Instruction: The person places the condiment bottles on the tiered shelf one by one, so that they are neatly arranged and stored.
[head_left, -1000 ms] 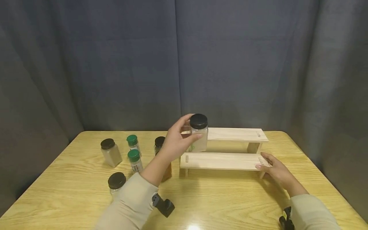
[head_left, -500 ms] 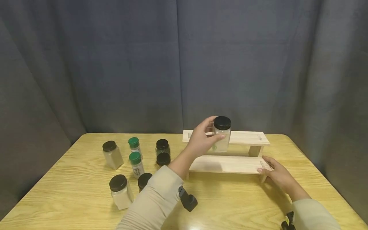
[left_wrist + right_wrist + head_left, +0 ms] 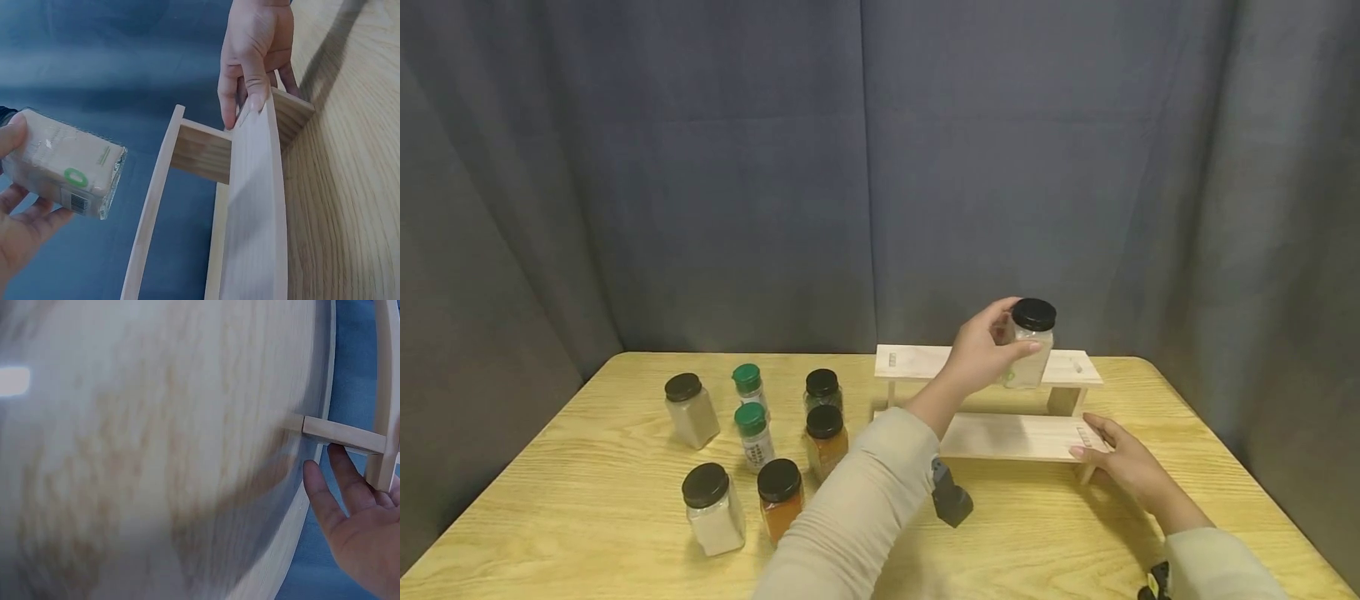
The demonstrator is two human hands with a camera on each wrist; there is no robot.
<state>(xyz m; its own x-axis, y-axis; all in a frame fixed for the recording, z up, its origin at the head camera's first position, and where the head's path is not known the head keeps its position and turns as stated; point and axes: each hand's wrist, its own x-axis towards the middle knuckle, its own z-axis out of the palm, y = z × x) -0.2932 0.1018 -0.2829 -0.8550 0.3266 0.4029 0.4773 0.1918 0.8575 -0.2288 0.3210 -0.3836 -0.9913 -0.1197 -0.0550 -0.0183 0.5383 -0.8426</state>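
Left hand (image 3: 981, 354): grip curled round a square clear jar (image 3: 1028, 350) with a black lid, thumb on the near face and fingers behind. The jar holds pale powder, is tilted slightly, and sits over the right end of the top step of the wooden rack (image 3: 917, 363). Whether its base touches the step cannot be told. In the left wrist view the jar (image 3: 65, 172) shows a green mark and a barcode on its label and lies apart from the rack's upper board.

Right hand (image 3: 1120, 458): grip loose, fingers straight, fingertips resting against the right end of the rack's lower step, at 5 o'clock from the jar. It holds nothing.

Rack: two pale wood steps, standing on the surface (image 3: 587, 500) at 12 to 1 o'clock of centre, in front of a dark blue curtain (image 3: 700, 167).

Other stock, at 9 o'clock of the rack, all upright:
- Two green-capped bottles (image 3: 752, 421), one behind the other.
- Two pale-powder jars (image 3: 691, 408) with black lids, one far left, one nearer.
- Two orange-powder jars (image 3: 779, 498), black lids.
- One dark-filled jar (image 3: 822, 389), black lid, behind them.
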